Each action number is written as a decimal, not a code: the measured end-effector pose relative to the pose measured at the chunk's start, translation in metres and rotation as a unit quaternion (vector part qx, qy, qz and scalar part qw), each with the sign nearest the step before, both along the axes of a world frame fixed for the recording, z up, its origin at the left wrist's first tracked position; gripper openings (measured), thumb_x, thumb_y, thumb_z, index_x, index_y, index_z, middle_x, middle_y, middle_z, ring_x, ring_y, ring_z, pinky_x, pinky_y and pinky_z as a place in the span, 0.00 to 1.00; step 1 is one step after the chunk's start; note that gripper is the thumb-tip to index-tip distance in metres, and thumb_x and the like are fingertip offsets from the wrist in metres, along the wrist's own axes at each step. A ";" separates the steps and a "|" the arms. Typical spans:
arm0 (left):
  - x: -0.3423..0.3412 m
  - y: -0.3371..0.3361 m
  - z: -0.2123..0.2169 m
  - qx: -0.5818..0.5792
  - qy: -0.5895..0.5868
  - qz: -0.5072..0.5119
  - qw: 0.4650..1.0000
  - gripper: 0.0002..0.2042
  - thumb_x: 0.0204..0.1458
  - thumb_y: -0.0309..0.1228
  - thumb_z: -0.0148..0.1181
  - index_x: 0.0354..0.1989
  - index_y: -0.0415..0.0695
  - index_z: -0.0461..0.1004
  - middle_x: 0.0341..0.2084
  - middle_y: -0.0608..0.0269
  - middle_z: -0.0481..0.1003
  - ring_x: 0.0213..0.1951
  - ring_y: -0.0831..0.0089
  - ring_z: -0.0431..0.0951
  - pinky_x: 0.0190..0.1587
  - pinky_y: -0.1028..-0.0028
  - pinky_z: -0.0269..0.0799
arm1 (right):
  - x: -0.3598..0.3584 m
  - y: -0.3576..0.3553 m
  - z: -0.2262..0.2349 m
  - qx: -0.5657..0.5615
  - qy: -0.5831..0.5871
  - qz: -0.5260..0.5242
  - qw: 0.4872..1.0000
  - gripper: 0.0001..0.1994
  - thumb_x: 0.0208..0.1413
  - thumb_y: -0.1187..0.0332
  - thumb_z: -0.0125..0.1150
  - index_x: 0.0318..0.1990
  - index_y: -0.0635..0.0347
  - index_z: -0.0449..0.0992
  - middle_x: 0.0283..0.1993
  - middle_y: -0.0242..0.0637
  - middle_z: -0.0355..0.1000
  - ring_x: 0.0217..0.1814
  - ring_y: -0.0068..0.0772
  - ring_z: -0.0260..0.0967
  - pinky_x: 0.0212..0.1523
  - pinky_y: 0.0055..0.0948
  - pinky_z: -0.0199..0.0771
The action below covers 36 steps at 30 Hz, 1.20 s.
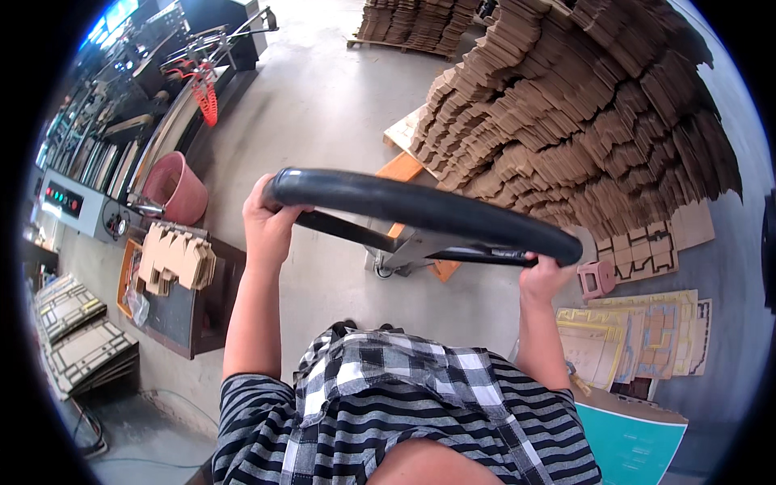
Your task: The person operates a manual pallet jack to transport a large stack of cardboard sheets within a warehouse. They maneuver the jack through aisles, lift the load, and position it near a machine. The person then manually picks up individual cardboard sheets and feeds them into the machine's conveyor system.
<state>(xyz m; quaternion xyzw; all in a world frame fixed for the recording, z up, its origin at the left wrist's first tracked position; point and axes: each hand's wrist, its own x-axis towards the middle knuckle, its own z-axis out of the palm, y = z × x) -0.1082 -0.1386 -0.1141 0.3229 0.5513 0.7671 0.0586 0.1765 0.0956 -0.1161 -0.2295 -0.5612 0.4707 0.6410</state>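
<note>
Both ends of a thick black handle, the bar of a pallet jack, are in my grasp. My left hand is closed round its left end, and my right hand round the right end, which hangs lower in the picture. Below the bar shows the grey metal shaft. Orange forks run toward a wooden pallet ahead on the right. On the pallet stands a tall stack of brown die-cut cardboard sheets. The bar hides part of the jack.
On the left are a machine, a pink bin and a dark table with cardboard pieces. Die boards lie lower left. To the right stand a pink stool, leaning boards and a teal sheet. Another cardboard stack is farther back.
</note>
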 end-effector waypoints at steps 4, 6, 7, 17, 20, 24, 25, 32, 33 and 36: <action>0.004 0.012 0.000 0.027 -0.011 -0.003 1.000 0.05 0.50 0.20 0.58 0.34 0.37 0.70 0.23 0.65 0.73 0.26 0.78 0.74 0.32 0.78 0.70 | -0.013 0.030 0.006 -0.016 0.077 0.125 0.989 0.11 0.41 0.88 0.47 0.33 0.67 0.65 0.24 0.37 0.66 0.18 0.24 0.60 0.24 0.28 0.68; 0.016 0.008 0.005 0.008 -0.011 0.028 1.000 0.05 0.51 0.22 0.58 0.34 0.37 0.70 0.22 0.65 0.72 0.24 0.79 0.73 0.32 0.78 0.69 | -0.017 0.035 0.012 -0.026 0.056 0.127 0.990 0.09 0.44 0.86 0.49 0.34 0.66 0.66 0.23 0.34 0.65 0.18 0.22 0.59 0.23 0.26 0.68; 0.010 0.008 0.004 0.012 -0.010 0.027 1.000 0.05 0.51 0.23 0.58 0.34 0.37 0.70 0.22 0.66 0.72 0.24 0.79 0.73 0.31 0.78 0.69 | -0.027 0.035 0.019 -0.026 0.044 0.120 0.991 0.08 0.46 0.86 0.50 0.34 0.65 0.67 0.23 0.33 0.65 0.17 0.21 0.59 0.23 0.26 0.68; 0.048 -0.011 -0.007 0.010 0.003 0.103 0.995 0.05 0.52 0.25 0.58 0.33 0.38 0.70 0.20 0.67 0.71 0.20 0.80 0.72 0.26 0.80 0.68 | -0.022 0.042 0.021 -0.028 0.027 0.138 0.990 0.06 0.47 0.84 0.53 0.32 0.64 0.68 0.21 0.32 0.65 0.14 0.21 0.58 0.19 0.26 0.67; 0.055 -0.010 -0.007 0.001 -0.001 0.141 0.990 0.05 0.52 0.24 0.58 0.35 0.38 0.70 0.20 0.68 0.70 0.21 0.81 0.72 0.26 0.80 0.67 | -0.024 0.042 0.023 -0.070 0.004 0.144 0.987 0.07 0.49 0.85 0.50 0.33 0.62 0.66 0.21 0.29 0.64 0.16 0.19 0.58 0.19 0.23 0.65; 0.031 -0.012 -0.025 0.039 -0.016 0.203 0.978 0.04 0.52 0.23 0.57 0.35 0.39 0.70 0.19 0.69 0.69 0.19 0.82 0.68 0.23 0.80 0.66 | -0.056 0.047 0.013 -0.075 0.010 0.209 0.975 0.09 0.48 0.86 0.51 0.34 0.61 0.64 0.24 0.31 0.65 0.16 0.20 0.61 0.17 0.21 0.63; 0.039 -0.008 -0.021 0.038 -0.018 0.226 0.973 0.04 0.52 0.22 0.57 0.35 0.38 0.70 0.19 0.69 0.68 0.18 0.82 0.67 0.22 0.80 0.65 | -0.064 0.057 0.013 -0.062 0.010 0.221 0.973 0.10 0.48 0.86 0.51 0.34 0.61 0.65 0.24 0.31 0.65 0.16 0.19 0.61 0.17 0.21 0.64; 0.078 0.013 -0.048 0.060 -0.006 0.320 0.945 0.07 0.54 0.24 0.58 0.38 0.37 0.69 0.20 0.69 0.67 0.19 0.83 0.66 0.22 0.82 0.63 | -0.131 0.134 0.012 0.007 -0.037 0.269 0.962 0.09 0.44 0.84 0.52 0.33 0.61 0.68 0.22 0.29 0.65 0.16 0.18 0.62 0.17 0.19 0.66; 0.086 0.015 -0.044 0.070 0.001 0.332 0.941 0.05 0.54 0.23 0.58 0.36 0.37 0.69 0.19 0.69 0.66 0.19 0.83 0.65 0.22 0.81 0.63 | -0.148 0.143 0.009 0.033 -0.036 0.254 0.966 0.09 0.43 0.84 0.53 0.32 0.61 0.67 0.22 0.29 0.65 0.16 0.18 0.62 0.16 0.19 0.66; 0.115 0.034 -0.039 0.071 0.031 0.358 0.930 0.03 0.54 0.21 0.55 0.33 0.37 0.67 0.18 0.69 0.65 0.18 0.82 0.64 0.22 0.80 0.63 | -0.176 0.161 0.022 0.008 -0.032 0.329 0.944 0.06 0.42 0.80 0.55 0.29 0.62 0.68 0.20 0.29 0.64 0.14 0.20 0.62 0.15 0.21 0.65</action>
